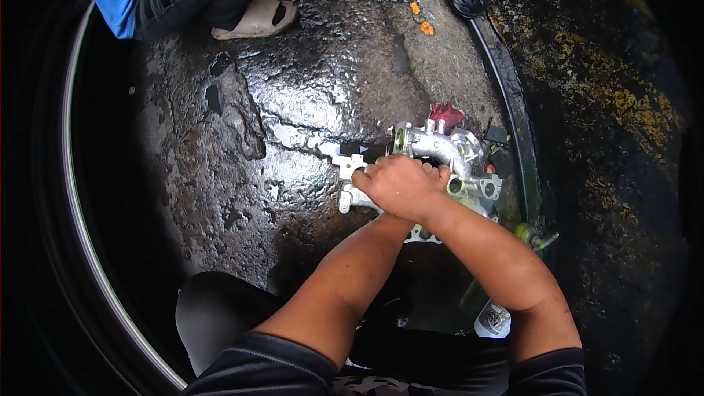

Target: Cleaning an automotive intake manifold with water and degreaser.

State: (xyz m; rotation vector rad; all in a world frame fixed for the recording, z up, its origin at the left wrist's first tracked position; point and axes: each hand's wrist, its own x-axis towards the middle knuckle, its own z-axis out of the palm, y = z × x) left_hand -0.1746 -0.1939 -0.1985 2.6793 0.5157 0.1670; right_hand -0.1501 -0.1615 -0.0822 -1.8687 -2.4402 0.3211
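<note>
A silver cast-metal engine part, which looks like an intake manifold (444, 148), lies on the wet ground in front of me. It has curved tubes, flanges and round openings. Over its middle sits my right hand (403, 185), fingers curled closed and pressed down, its thumb side near a flat flange (350, 167). What the fist grips is hidden. From the lower left, my left forearm (352, 271) reaches in under the right wrist. The right hand covers most of my left hand, so its fingers cannot be made out.
A red cloth or scrap (446, 113) lies just beyond the part. A yellow-green bottle (532, 235) and a clear container with small pieces (492, 320) are at the right. Another person's sandal (257, 19) rests at the upper left. Orange bits (427, 28) lie farther off.
</note>
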